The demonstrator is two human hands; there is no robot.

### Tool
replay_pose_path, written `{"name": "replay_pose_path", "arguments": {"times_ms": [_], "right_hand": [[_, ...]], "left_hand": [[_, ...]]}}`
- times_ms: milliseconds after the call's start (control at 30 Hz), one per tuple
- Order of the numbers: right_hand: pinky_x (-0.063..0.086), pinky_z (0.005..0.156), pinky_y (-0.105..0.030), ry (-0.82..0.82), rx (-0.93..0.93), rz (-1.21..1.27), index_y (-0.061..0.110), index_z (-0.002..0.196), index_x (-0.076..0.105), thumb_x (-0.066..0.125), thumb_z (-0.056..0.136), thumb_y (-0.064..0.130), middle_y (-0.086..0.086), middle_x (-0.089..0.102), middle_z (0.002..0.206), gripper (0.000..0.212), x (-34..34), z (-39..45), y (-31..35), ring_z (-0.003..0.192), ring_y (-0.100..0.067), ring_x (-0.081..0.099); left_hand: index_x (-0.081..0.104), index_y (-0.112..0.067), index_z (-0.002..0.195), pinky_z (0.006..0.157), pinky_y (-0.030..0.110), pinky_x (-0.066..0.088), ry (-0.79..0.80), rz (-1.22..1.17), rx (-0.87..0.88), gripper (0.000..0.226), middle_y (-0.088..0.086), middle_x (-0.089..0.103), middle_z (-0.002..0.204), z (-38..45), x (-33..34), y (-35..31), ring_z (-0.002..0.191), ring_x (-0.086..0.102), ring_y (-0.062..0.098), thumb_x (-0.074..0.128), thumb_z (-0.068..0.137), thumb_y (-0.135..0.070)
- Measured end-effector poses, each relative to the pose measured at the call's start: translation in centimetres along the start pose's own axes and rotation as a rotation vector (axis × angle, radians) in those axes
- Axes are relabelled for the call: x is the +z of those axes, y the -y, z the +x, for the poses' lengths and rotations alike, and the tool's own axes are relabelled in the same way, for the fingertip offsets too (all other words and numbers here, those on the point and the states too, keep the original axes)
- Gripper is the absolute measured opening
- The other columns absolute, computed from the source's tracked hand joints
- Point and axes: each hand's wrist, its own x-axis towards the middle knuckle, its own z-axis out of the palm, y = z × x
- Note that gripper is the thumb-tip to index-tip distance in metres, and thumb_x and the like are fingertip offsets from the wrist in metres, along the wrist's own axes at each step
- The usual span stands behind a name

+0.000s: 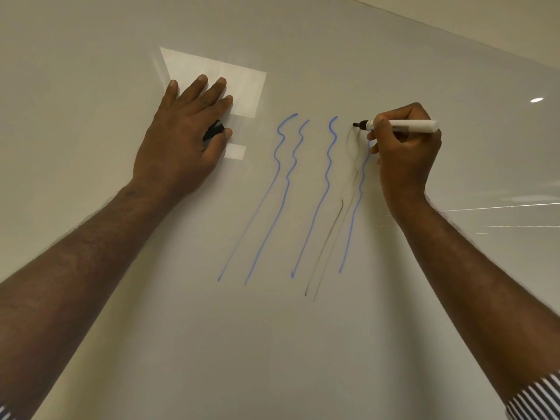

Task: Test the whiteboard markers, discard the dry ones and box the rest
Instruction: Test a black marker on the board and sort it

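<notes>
My right hand point(406, 153) grips a white whiteboard marker point(403, 126) with a black tip, and the tip touches the whiteboard point(272, 344) at the top of a faint grey wavy line point(333, 225). Several blue wavy lines point(281, 189) run down the board to the left of that grey line and one to its right. My left hand point(181, 137) lies flat against the board with fingers spread, and a black marker cap point(213, 130) is pinched between its thumb and forefinger.
Bright rectangular light reflections point(239, 86) show on the board above and beside my left hand. The board's top edge point(454, 34) runs across the upper right. Striped sleeve cuffs point(536, 395) show at the lower corners.
</notes>
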Motion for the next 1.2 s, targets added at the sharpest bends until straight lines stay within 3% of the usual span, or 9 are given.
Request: {"name": "replay_pose_path", "arguments": {"times_ms": [267, 467, 800, 900, 1000, 1200], "right_hand": [[0.051, 0.056, -0.054, 0.079, 0.001, 0.025, -0.001, 0.074, 0.061, 0.068, 0.083, 0.006, -0.018, 0.066, 0.072, 0.013, -0.7, -1.6, -1.3, 0.064, -0.043, 0.064], [0.045, 0.051, -0.044, 0.077, 0.046, 0.105, 0.008, 0.068, 0.059, 0.062, 0.082, 0.000, -0.021, 0.064, 0.066, 0.017, -2.1, -4.7, -1.2, 0.057, -0.041, 0.060], [0.038, 0.048, -0.053, 0.203, 0.083, 0.128, 0.011, 0.062, 0.058, 0.063, 0.075, 0.013, -0.019, 0.054, 0.061, 0.014, -5.1, -11.6, -1.4, 0.053, -0.042, 0.049], [0.038, 0.050, -0.041, 0.318, 0.102, 0.118, 0.003, 0.062, 0.059, 0.065, 0.075, 0.007, -0.011, 0.057, 0.060, 0.015, -5.9, -14.5, -1.1, 0.054, -0.032, 0.052], [0.038, 0.050, -0.026, 0.493, 0.071, 0.102, 0.006, 0.061, 0.062, 0.065, 0.076, 0.008, 0.002, 0.061, 0.062, 0.015, -6.6, -17.7, -0.6, 0.053, -0.014, 0.056], [0.040, 0.047, -0.027, 0.690, 0.075, 0.078, 0.006, 0.062, 0.060, 0.059, 0.074, 0.011, 0.011, 0.058, 0.062, 0.013, -7.5, -20.7, 0.2, 0.051, -0.009, 0.052]], "left_hand": [[0.046, -0.012, 0.150, 0.127, 0.043, 0.007, -0.003, 0.002, 0.003, 0.051, 0.004, 0.035, 0.162, 0.0, 0.1, 0.0, 0.153, 0.025, 0.023, 0.044, 0.102, -0.031], [0.046, -0.012, 0.150, 0.127, 0.041, 0.006, -0.011, -0.007, -0.001, 0.051, 0.003, 0.035, 0.162, -0.2, 0.1, 0.0, 0.153, 0.025, 0.022, 0.044, 0.102, -0.030], [0.047, -0.011, 0.150, 0.127, 0.040, 0.005, -0.001, -0.017, -0.010, 0.052, 0.003, 0.035, 0.162, -0.5, -0.1, -0.2, 0.153, 0.025, 0.022, 0.044, 0.102, -0.031], [0.047, -0.011, 0.149, 0.127, 0.040, 0.004, 0.003, -0.032, -0.015, 0.051, 0.004, 0.035, 0.162, -0.9, -0.2, -0.4, 0.153, 0.024, 0.023, 0.043, 0.102, -0.030], [0.045, -0.011, 0.150, 0.127, 0.043, 0.005, 0.010, -0.029, -0.013, 0.051, 0.005, 0.034, 0.163, -1.3, -0.2, -0.5, 0.154, 0.023, 0.024, 0.043, 0.102, -0.029], [0.047, -0.011, 0.149, 0.127, 0.043, 0.004, 0.019, -0.042, -0.030, 0.050, 0.004, 0.033, 0.163, -2.4, -0.5, -1.0, 0.154, 0.022, 0.023, 0.042, 0.105, -0.034]]}}
